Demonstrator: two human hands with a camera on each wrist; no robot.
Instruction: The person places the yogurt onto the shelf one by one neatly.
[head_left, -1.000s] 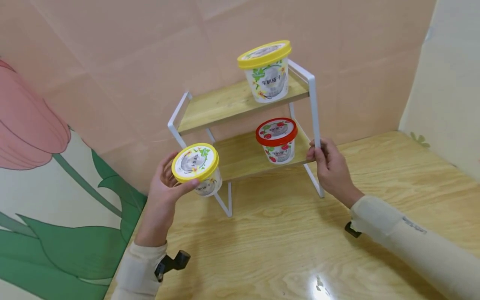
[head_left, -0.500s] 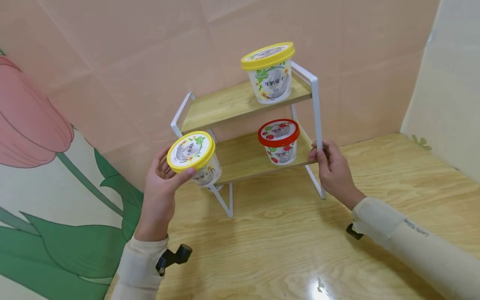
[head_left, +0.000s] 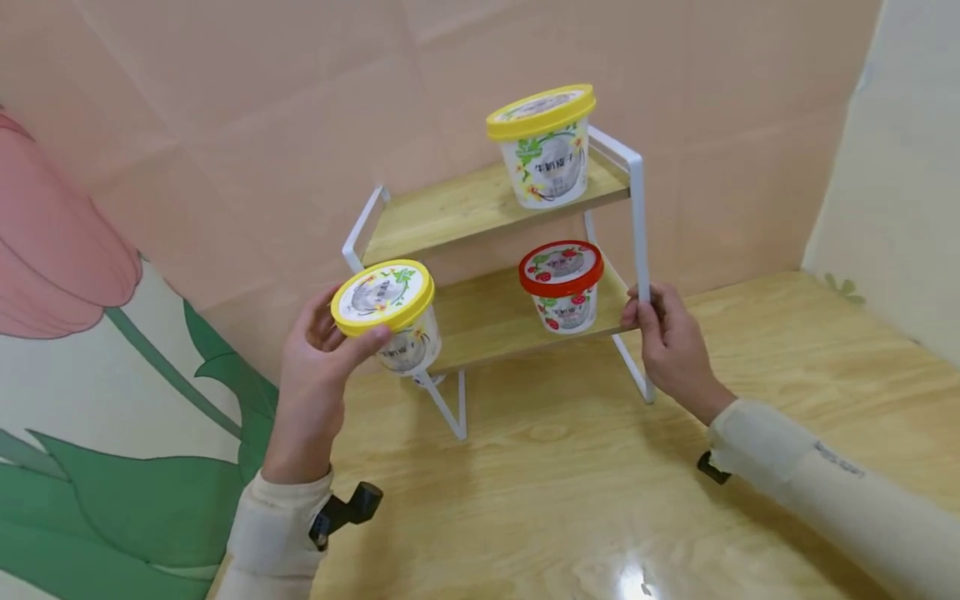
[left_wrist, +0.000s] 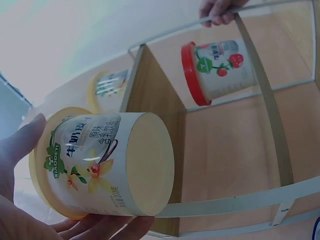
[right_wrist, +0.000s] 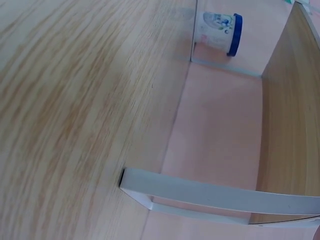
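My left hand (head_left: 311, 383) holds a white paper ice cream cup with a yellow lid (head_left: 384, 296), thumb on the lid's near side and fingers behind. The cup hangs tilted in front of the left post of a two-tier wooden shelf (head_left: 450, 204); whether it touches the post I cannot tell. Its bare base faces the shelf in the left wrist view. My right hand (head_left: 675, 350) grips the white right post (head_left: 639, 233) near the lower board. A second yellow-lidded cup (head_left: 543, 150) stands on the top board's right part, and a red-lidded cup (head_left: 562, 287) on the lower board below it.
Beyond the shelf's far leg, a blue-lidded cup (right_wrist: 217, 32) stands on the table in the right wrist view. The wood-grain table (head_left: 540, 500) stretches in front of the shelf. A pinkish wall covering (head_left: 262, 125) rises close behind it.
My left hand has lifted the yellow-lidded cup a little, up and leftward against the shelf. The right hand keeps its grip on the post, and the other cups stay in place.
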